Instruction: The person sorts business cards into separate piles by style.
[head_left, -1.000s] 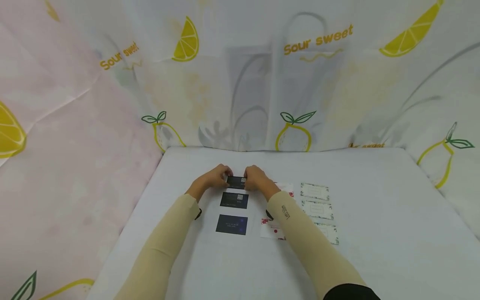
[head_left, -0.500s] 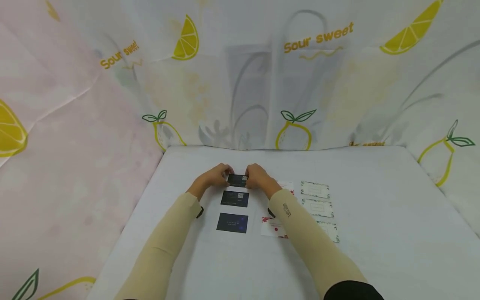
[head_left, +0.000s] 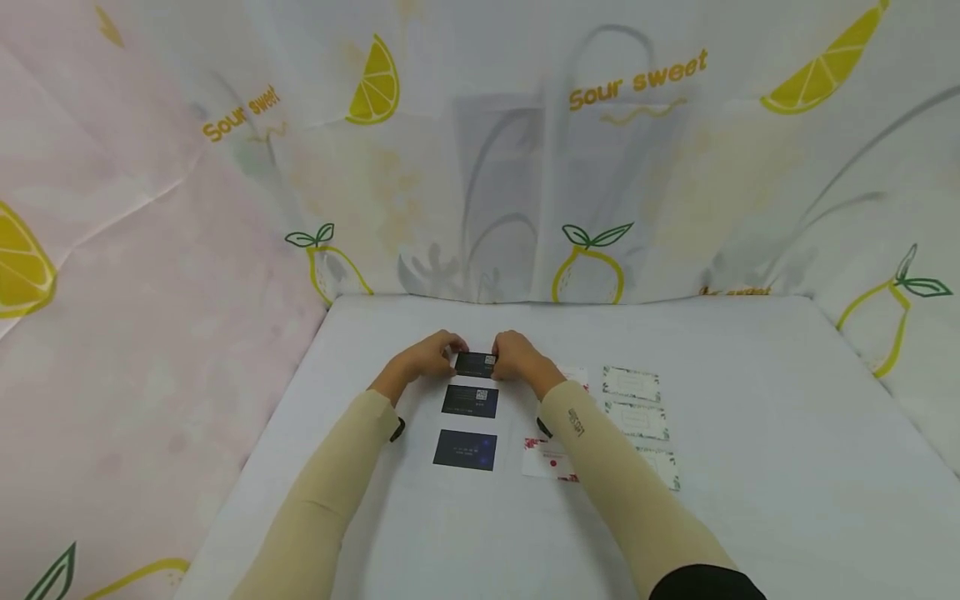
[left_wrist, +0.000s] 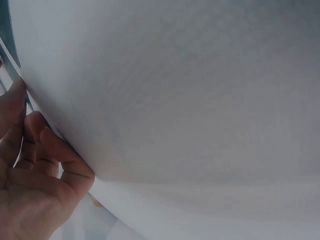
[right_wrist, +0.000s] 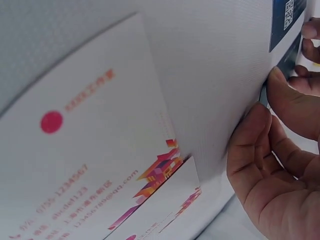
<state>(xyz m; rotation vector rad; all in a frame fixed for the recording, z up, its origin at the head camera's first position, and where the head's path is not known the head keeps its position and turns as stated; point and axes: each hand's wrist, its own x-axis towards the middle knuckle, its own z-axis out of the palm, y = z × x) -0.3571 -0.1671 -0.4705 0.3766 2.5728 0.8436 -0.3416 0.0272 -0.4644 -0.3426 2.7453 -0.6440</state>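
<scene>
In the head view, a dark business card with a small QR code (head_left: 475, 365) lies at the far end of a column of dark cards. My left hand (head_left: 426, 355) pinches its left end between thumb and fingers. At its right end, my right hand (head_left: 519, 358) pinches the edge, covering that corner. Below it are a second dark card with a QR code (head_left: 469, 401) and a third, bluish one (head_left: 465, 450). The right wrist view shows the right thumb (right_wrist: 290, 100) and curled fingers at the card's edge.
Right of the dark column, white cards with red print (head_left: 551, 460) are partly hidden under the right forearm. Further right stands a column of white cards with leafy borders (head_left: 631, 384). A lemon-print cloth (head_left: 495, 167) hangs behind the white table (head_left: 765, 433).
Both hands stay at the far dark card's ends. The card and hands have shifted very slightly right; the other cards keep their places.
</scene>
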